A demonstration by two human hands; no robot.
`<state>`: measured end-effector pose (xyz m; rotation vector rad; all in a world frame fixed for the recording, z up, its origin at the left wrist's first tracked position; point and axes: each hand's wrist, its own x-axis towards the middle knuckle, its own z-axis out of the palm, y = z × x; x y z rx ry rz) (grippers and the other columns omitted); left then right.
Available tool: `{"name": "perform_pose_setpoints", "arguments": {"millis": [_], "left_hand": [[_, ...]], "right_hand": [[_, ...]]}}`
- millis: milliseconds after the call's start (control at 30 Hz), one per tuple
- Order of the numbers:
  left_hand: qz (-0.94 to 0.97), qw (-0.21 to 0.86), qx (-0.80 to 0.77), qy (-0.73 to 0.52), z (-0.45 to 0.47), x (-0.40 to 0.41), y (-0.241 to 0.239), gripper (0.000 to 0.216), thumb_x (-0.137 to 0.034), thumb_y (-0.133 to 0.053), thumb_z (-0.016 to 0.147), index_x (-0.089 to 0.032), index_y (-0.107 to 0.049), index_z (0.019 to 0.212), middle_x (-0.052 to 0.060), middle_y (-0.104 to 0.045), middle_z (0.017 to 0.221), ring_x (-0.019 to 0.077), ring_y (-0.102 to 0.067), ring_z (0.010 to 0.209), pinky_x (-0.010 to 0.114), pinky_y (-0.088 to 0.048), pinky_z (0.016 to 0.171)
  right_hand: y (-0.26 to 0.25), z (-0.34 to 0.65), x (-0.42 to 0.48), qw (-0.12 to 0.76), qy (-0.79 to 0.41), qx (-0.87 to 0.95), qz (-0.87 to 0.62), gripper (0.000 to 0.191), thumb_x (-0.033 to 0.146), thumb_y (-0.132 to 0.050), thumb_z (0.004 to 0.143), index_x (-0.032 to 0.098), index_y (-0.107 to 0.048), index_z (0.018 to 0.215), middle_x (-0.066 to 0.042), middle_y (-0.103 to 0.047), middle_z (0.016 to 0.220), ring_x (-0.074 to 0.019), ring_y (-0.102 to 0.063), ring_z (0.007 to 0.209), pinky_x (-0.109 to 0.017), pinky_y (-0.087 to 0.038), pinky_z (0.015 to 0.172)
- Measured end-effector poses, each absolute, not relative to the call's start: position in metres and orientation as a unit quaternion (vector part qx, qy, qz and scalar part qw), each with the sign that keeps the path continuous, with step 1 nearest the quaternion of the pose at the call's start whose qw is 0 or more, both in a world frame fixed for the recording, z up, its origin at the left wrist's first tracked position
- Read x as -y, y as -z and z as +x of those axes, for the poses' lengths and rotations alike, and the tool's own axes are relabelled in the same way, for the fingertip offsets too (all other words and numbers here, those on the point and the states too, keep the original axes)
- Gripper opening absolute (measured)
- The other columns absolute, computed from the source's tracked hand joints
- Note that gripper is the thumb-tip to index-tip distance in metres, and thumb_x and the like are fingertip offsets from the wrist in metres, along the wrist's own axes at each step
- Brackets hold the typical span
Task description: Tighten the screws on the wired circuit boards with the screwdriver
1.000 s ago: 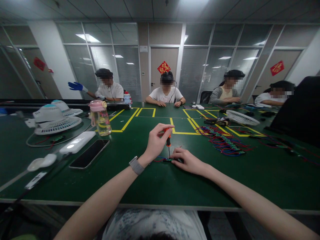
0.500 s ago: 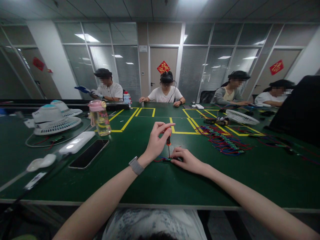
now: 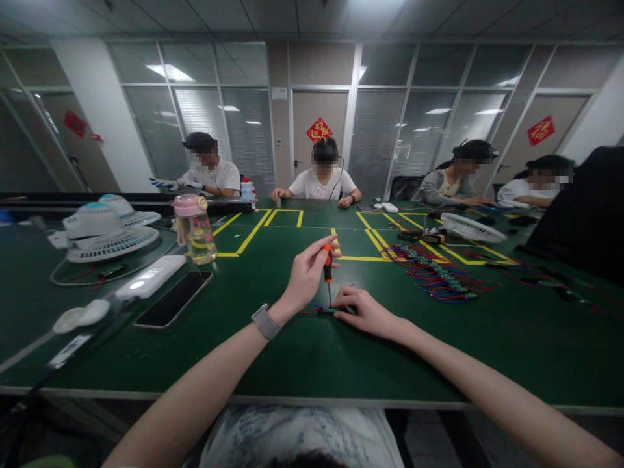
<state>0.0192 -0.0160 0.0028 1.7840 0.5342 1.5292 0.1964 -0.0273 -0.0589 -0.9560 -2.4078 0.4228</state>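
Note:
My left hand (image 3: 306,276) has its thumb and fingers around the orange-and-black handle of a screwdriver (image 3: 328,268), which stands upright. The screwdriver's tip points down at a small green circuit board (image 3: 325,311) with red and blue wires, lying on the green table. My right hand (image 3: 361,309) is closed at the board's right end, fingertips pressed down on it near the tip. Those fingers partly cover the board, and a dark part shows beneath them.
Right of my hands lies a row of wired circuit boards (image 3: 439,270). On the left are a phone (image 3: 174,299), a white power bank (image 3: 151,277), a drink bottle (image 3: 195,231) and white fans (image 3: 110,234). Several people sit across the green table (image 3: 292,370).
My left hand has turned on the screwdriver handle, its fingers shifting so that more of the orange top shows. My right hand and the board have stayed in place.

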Motion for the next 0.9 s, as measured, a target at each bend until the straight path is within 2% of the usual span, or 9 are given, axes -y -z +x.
{"name": "perform_pose_setpoints", "arguments": {"millis": [133,267,367,433,533,633,733,800,900], "left_hand": [[0.697,0.313,-0.238,-0.6,0.0183,0.015,-0.0014,0.027,-0.029,-0.056,0.087,-0.018,-0.065,0.109,0.006,-0.06,0.094,0.0131,-0.06,0.081,0.025,-0.054,0.07],[0.719,0.233,-0.259,-0.602,0.0166,0.0154,-0.0027,0.02,-0.028,-0.058,0.086,-0.022,-0.07,0.101,0.006,-0.053,0.103,0.0143,-0.057,0.094,0.024,-0.051,0.079],[0.713,0.305,-0.222,-0.59,0.0183,0.0159,-0.0034,0.03,-0.026,-0.045,0.092,-0.022,-0.063,0.116,0.008,-0.055,0.112,0.0148,-0.059,0.096,0.027,-0.052,0.081],[0.702,0.354,-0.209,-0.582,0.0196,0.016,-0.0029,0.034,-0.026,-0.045,0.092,-0.02,-0.057,0.123,0.008,-0.06,0.108,0.0142,-0.062,0.088,0.029,-0.054,0.078],[0.704,0.315,-0.23,-0.593,0.0194,0.0162,-0.0019,0.027,-0.028,-0.057,0.086,-0.019,-0.064,0.111,0.006,-0.061,0.097,0.0133,-0.06,0.082,0.027,-0.053,0.075],[0.713,0.244,-0.248,-0.608,0.0179,0.0165,-0.0024,0.021,-0.028,-0.064,0.081,-0.021,-0.07,0.099,0.005,-0.055,0.1,0.0139,-0.058,0.089,0.025,-0.051,0.078],[0.706,0.301,-0.226,-0.6,0.0181,0.0165,-0.0036,0.028,-0.03,-0.05,0.09,-0.021,-0.066,0.112,0.008,-0.056,0.111,0.0144,-0.059,0.091,0.027,-0.053,0.078],[0.691,0.357,-0.212,-0.591,0.0189,0.0163,-0.0039,0.033,-0.03,-0.043,0.093,-0.02,-0.061,0.119,0.008,-0.06,0.109,0.0143,-0.062,0.086,0.028,-0.054,0.074],[0.685,0.345,-0.236,-0.597,0.0197,0.0164,-0.0035,0.029,-0.03,-0.052,0.089,-0.018,-0.064,0.113,0.006,-0.062,0.095,0.0129,-0.061,0.079,0.025,-0.053,0.07]], "right_hand": [[0.0601,0.1972,0.0264,0.254,-0.15,0.889,-0.35,0.022,0.026,-0.059,0.086,0.017,-0.071,0.102,-0.006,-0.061,0.088,-0.0163,-0.058,0.079,-0.03,-0.046,0.076],[0.0598,0.197,0.0265,0.251,-0.144,0.891,-0.351,0.022,0.026,-0.059,0.086,0.018,-0.071,0.102,-0.006,-0.061,0.089,-0.0163,-0.058,0.08,-0.029,-0.046,0.076],[0.0593,0.1965,0.0266,0.248,-0.143,0.891,-0.352,0.022,0.026,-0.059,0.086,0.018,-0.071,0.103,-0.006,-0.061,0.089,-0.0166,-0.058,0.08,-0.03,-0.046,0.076],[0.0594,0.1964,0.0265,0.247,-0.143,0.892,-0.35,0.022,0.025,-0.058,0.086,0.018,-0.071,0.103,-0.006,-0.061,0.089,-0.0167,-0.058,0.081,-0.03,-0.046,0.077],[0.0599,0.1966,0.0263,0.249,-0.141,0.893,-0.347,0.022,0.025,-0.058,0.086,0.019,-0.071,0.104,-0.006,-0.061,0.089,-0.0166,-0.058,0.08,-0.03,-0.046,0.076],[0.0599,0.1967,0.0263,0.247,-0.137,0.894,-0.347,0.022,0.026,-0.058,0.087,0.018,-0.07,0.104,-0.006,-0.06,0.089,-0.0166,-0.057,0.08,-0.03,-0.046,0.076],[0.059,0.1966,0.0269,0.243,-0.136,0.895,-0.348,0.022,0.026,-0.057,0.087,0.017,-0.07,0.103,-0.007,-0.06,0.09,-0.0166,-0.058,0.081,-0.03,-0.046,0.077],[0.0582,0.1965,0.0276,0.239,-0.135,0.895,-0.35,0.022,0.026,-0.057,0.088,0.018,-0.07,0.104,-0.007,-0.06,0.09,-0.0167,-0.058,0.081,-0.03,-0.046,0.077],[0.0574,0.1963,0.0287,0.237,-0.133,0.896,-0.351,0.023,0.026,-0.056,0.088,0.018,-0.07,0.105,-0.007,-0.06,0.091,-0.017,-0.058,0.082,-0.03,-0.046,0.078]]}}
